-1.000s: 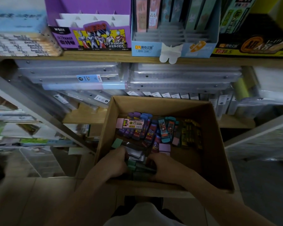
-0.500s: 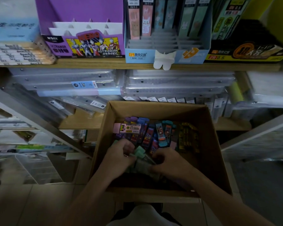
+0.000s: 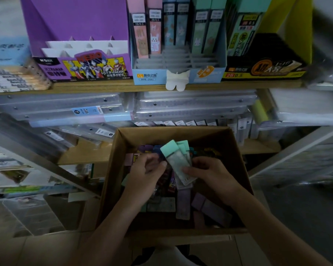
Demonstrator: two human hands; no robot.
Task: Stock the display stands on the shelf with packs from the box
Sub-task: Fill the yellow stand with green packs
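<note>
Right hand (image 3: 213,175): fingers (image 3: 189,170) curl narrowly round the lower end of a small stack of mint-capped packs (image 3: 176,157), caps fanned upward, probably to square them for shelving. Left hand (image 3: 144,177): half-curled, thumb at the stack's left edge; pinching or only steadying, cannot tell. Directly below: the box (image 3: 112,179), more packs inside. Above, well apart: blue display stand (image 3: 152,75) on the shelf (image 3: 104,86), its front slots unfilled.
</note>
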